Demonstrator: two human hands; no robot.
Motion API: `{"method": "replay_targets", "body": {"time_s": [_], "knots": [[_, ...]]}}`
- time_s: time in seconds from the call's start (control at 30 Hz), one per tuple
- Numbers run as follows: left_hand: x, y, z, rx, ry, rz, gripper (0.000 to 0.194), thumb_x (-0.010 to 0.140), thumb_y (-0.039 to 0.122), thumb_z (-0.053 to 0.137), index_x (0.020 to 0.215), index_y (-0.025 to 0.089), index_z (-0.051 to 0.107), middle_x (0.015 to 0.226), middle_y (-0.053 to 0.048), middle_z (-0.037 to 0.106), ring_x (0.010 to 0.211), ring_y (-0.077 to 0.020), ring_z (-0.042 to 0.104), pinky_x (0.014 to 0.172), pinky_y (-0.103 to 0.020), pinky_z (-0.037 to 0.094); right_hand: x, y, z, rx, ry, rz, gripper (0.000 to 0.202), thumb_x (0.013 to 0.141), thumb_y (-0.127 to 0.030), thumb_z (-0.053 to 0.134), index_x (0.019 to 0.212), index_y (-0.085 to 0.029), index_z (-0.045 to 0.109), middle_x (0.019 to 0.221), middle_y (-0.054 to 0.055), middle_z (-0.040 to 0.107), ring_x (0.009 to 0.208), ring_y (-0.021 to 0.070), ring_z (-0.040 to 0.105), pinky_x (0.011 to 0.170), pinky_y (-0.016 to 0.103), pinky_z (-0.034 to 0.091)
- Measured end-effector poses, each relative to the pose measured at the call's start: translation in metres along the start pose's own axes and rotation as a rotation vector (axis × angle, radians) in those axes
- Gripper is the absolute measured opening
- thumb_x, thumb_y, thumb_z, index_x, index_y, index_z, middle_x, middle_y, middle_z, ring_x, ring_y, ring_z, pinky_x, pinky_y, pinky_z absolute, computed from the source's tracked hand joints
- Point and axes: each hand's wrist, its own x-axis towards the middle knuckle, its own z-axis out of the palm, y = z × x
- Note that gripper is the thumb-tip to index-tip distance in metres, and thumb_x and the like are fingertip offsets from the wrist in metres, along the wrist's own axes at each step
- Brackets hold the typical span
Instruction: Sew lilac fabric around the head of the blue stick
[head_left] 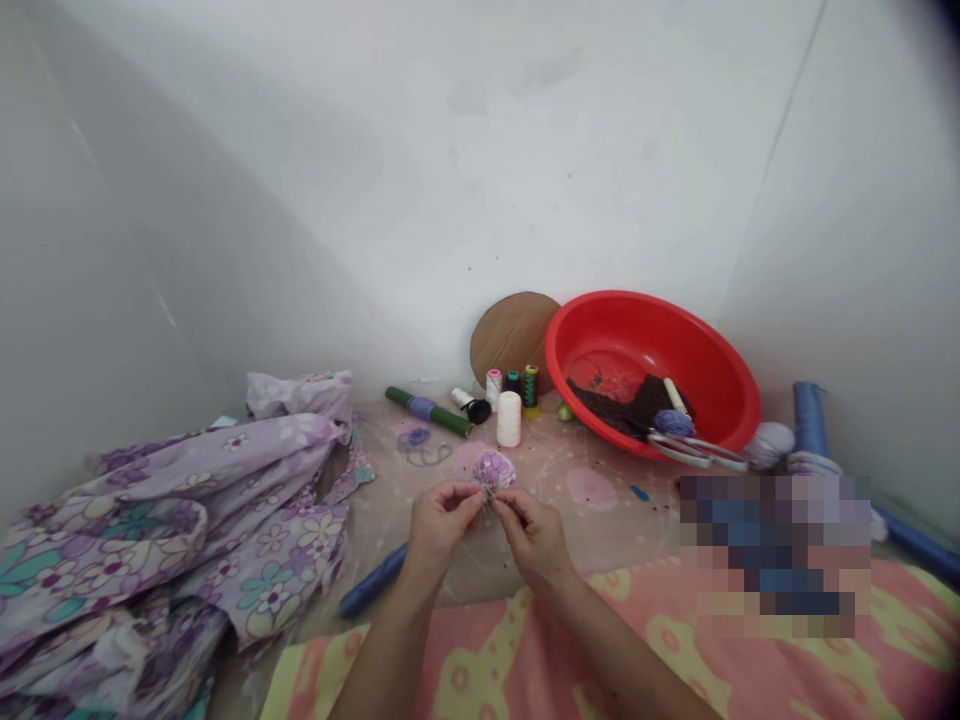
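Note:
In front of me, my left hand (448, 512) and my right hand (534, 528) meet with fingertips pinched together. Between them are thin pale strands (487, 492), crossing just below a small rounded bundle of purple-and-white floral cloth (494, 467). Both hands are closed on these strands; whether they are thread or wire is too small to tell. I cannot tell whether the bundle hangs from the fingers or rests on the surface behind. Beyond it stands a white thread cone (508, 419).
Left lies crumpled floral fabric (262, 520). A green stick wrapped in purple yarn (429, 411), several thread spools (513, 385) and a cardboard disc (514, 335) sit by the wall. A red basin (645, 325) holds dark material, with scissors (697, 452) on its rim. Patterned cloth (480, 660) covers the front.

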Motion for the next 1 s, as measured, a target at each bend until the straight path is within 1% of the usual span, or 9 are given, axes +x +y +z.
{"method": "replay_targets", "body": {"time_s": [0.07, 0.17, 0.23, 0.33, 0.47, 0.5, 0.63, 0.8, 1.0], "knots": [[0.000, 0.001, 0.000, -0.003, -0.018, 0.012, 0.013, 0.054, 0.025, 0.067, 0.060, 0.013, 0.065, 0.055, -0.001, 0.059, 0.045, -0.0078, 0.046, 0.044, -0.018, 0.036, 0.000, -0.001, 0.000, -0.003, 0.010, 0.004, 0.020, 0.081, -0.025, 0.042, 0.078, -0.019, 0.061, 0.068, 0.002, 0.062, 0.061, 0.0127, 0.055, 0.056, 0.020, 0.040], [-0.001, 0.001, 0.001, 0.001, -0.048, 0.026, 0.010, 0.053, 0.022, 0.067, 0.056, 0.013, 0.065, 0.070, -0.003, 0.061, 0.045, -0.0060, 0.045, 0.044, -0.018, 0.035, 0.000, -0.001, -0.001, -0.012, 0.042, 0.006, 0.020, 0.081, -0.025, 0.043, 0.077, -0.018, 0.061, 0.065, 0.001, 0.061, 0.058, 0.0120, 0.054, 0.054, 0.019, 0.040], [-0.002, 0.002, 0.001, -0.005, -0.069, 0.025, 0.008, 0.053, 0.020, 0.067, 0.055, 0.012, 0.064, 0.074, -0.003, 0.061, 0.045, -0.0051, 0.045, 0.044, -0.018, 0.035, 0.001, -0.001, -0.001, -0.023, 0.060, 0.005, 0.020, 0.080, -0.025, 0.043, 0.076, -0.018, 0.060, 0.063, 0.001, 0.060, 0.057, 0.0117, 0.054, 0.053, 0.019, 0.039], [-0.003, 0.004, 0.002, -0.034, -0.094, 0.016, 0.008, 0.053, 0.019, 0.066, 0.055, 0.012, 0.064, 0.069, -0.002, 0.060, 0.043, -0.0045, 0.044, 0.044, -0.018, 0.035, 0.001, 0.000, -0.001, -0.035, 0.079, 0.005, 0.019, 0.080, -0.025, 0.042, 0.075, -0.018, 0.060, 0.063, 0.001, 0.060, 0.056, 0.0119, 0.054, 0.051, 0.019, 0.039], [-0.005, 0.004, 0.000, -0.047, -0.154, -0.031, 0.012, 0.055, 0.022, 0.066, 0.058, 0.012, 0.063, 0.047, 0.001, 0.055, 0.042, -0.0066, 0.045, 0.044, -0.018, 0.036, 0.001, 0.001, -0.001, -0.040, 0.083, 0.014, 0.019, 0.080, -0.025, 0.042, 0.074, -0.018, 0.059, 0.062, 0.001, 0.059, 0.056, 0.0121, 0.054, 0.052, 0.019, 0.039], [-0.005, 0.004, 0.000, -0.048, -0.178, -0.049, 0.013, 0.056, 0.023, 0.066, 0.059, 0.011, 0.062, 0.045, 0.001, 0.054, 0.041, -0.0072, 0.046, 0.043, -0.018, 0.036, 0.001, 0.001, -0.001, -0.037, 0.081, 0.017, 0.019, 0.080, -0.025, 0.042, 0.074, -0.018, 0.059, 0.062, 0.001, 0.059, 0.056, 0.0121, 0.054, 0.053, 0.019, 0.039], [-0.005, 0.001, -0.001, -0.091, -0.238, -0.114, 0.019, 0.056, 0.028, 0.067, 0.062, 0.013, 0.057, 0.048, 0.001, 0.056, 0.038, -0.0076, 0.047, 0.040, -0.018, 0.036, 0.001, -0.001, -0.002, -0.029, 0.087, 0.022, 0.020, 0.080, -0.025, 0.042, 0.075, -0.018, 0.059, 0.061, 0.001, 0.059, 0.055, 0.0121, 0.054, 0.053, 0.020, 0.039], [-0.002, -0.004, -0.002, -0.096, -0.241, -0.094, 0.024, 0.059, 0.033, 0.066, 0.067, 0.012, 0.057, 0.036, 0.007, 0.042, 0.031, -0.0031, 0.034, 0.034, -0.015, 0.023, 0.000, -0.001, -0.002, -0.014, 0.071, 0.018, 0.019, 0.080, -0.024, 0.042, 0.075, -0.018, 0.059, 0.063, 0.001, 0.059, 0.057, 0.0121, 0.053, 0.053, 0.020, 0.039], [0.000, -0.008, -0.004, -0.064, -0.256, -0.110, 0.026, 0.063, 0.037, 0.064, 0.067, 0.011, 0.060, 0.034, 0.008, 0.037, 0.029, -0.0016, 0.026, 0.033, -0.016, 0.016, 0.000, 0.001, -0.001, 0.030, 0.057, 0.007, 0.019, 0.080, -0.024, 0.043, 0.077, -0.019, 0.061, 0.065, 0.001, 0.060, 0.058, 0.0121, 0.054, 0.053, 0.020, 0.040]]}}
